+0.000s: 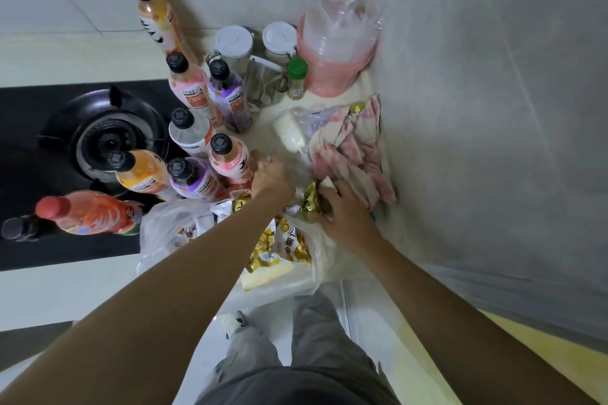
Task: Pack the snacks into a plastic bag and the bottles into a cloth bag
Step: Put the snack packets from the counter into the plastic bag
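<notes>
A clear plastic bag [164, 227] lies open at the counter's front edge, with several gold and yellow snack packets [269, 250] inside. My left hand [271, 174] grips the bag's far rim, fingers curled. My right hand [342, 207] holds a gold snack packet [309, 200] at the bag's right side. Several drink bottles [194, 135] with black caps stand to the left. A pink and cream cloth bag [355, 154] lies crumpled against the right wall.
A black gas hob [98, 135] is at the left, with a red bottle [88, 214] lying on it. At the back stand two white-lidded jars [233, 43], a green-capped spice jar [297, 76] and stacked pink bowls [335, 49] in plastic. Tiled walls close the corner.
</notes>
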Motion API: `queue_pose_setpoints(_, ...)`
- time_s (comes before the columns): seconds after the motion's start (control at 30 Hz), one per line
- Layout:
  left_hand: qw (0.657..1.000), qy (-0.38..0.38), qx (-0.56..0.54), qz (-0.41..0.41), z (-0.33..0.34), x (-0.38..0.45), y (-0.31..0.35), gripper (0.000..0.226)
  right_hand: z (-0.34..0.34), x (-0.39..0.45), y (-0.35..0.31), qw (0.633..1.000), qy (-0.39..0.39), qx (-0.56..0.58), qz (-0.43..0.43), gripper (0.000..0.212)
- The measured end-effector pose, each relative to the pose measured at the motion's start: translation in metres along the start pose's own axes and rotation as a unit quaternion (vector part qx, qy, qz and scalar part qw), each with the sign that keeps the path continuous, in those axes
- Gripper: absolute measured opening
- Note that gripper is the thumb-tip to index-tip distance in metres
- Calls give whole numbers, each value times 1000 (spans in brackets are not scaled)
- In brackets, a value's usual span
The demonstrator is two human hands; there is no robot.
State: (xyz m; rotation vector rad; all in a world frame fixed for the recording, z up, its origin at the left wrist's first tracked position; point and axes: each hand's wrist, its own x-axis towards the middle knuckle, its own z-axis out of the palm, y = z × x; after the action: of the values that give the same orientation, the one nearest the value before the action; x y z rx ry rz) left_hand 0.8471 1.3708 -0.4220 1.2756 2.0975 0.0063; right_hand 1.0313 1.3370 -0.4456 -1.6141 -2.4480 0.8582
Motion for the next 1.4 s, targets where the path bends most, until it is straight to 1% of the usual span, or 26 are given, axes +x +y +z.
queue_pose_setpoints(0.07,1000,17,-20,16,-2,-2,2,52,6,8,-5,1000,9,0,17,55)
queue_pose_setpoints(0.13,999,24,-15,31,-6,-5,2,47,11,14,-9,1000,12,-12,20,55)
queue_pose_setpoints(0.27,999,7,34,36,-4,-7,-7,56,15,20,-12,999,21,30,18,43)
queue_pose_setpoints(0.33,997,4,54,46,2,-6,-11,56,13,22,-11,999,35,28,13,37)
queue_pose_setpoints(0.43,997,-2,60,48,6,-6,-13,51,11,19,-6,999,36,21,9,39)
queue_pose_setpoints(0.53,999,-3,19,41,5,-5,-16,44,8,13,-2,998,49,29,-9,40)
queue_pose_setpoints(0.6,999,8,-8,46,5,-6,-16,42,0,11,-3,996,82,39,-15,37)
queue_pose_setpoints(0.73,995,41,-51,75,-3,-17,-10,45,-21,9,-7,989,139,56,-19,29)
queue_pose_setpoints(0.87,987,75,-88,116,-23,-33,-8,45,-45,4,-24,985,159,69,-10,20)
queue_pose_setpoints(0.97,978,97,-113,148,-45,-50,-13,44,-61,-4,-37,979,187,81,-13,22)
queue_pose_setpoints(1.07,972,111,-116,172,-62,-84,-30,42,-63,-26,-57,970,210,120,-9,28)
queue_pose_setpoints(1.13,968,108,-119,194,-61,-113,-50,41,-54,-46,-73,967,203,156,-1,29)
queue_pose_setpoints(1.23,963,105,-131,212,-50,-146,-88,38,-41,-70,-100,962,176,210,-16,32)
queue_pose_setpoints(1.3,965,109,-132,198,-44,-160,-111,36,-29,-78,-112,969,152,192,-39,30)
queue_pose_setpoints(1.4,972,114,-118,167,-34,-173,-145,37,-4,-83,-129,982,78,165,-45,34)
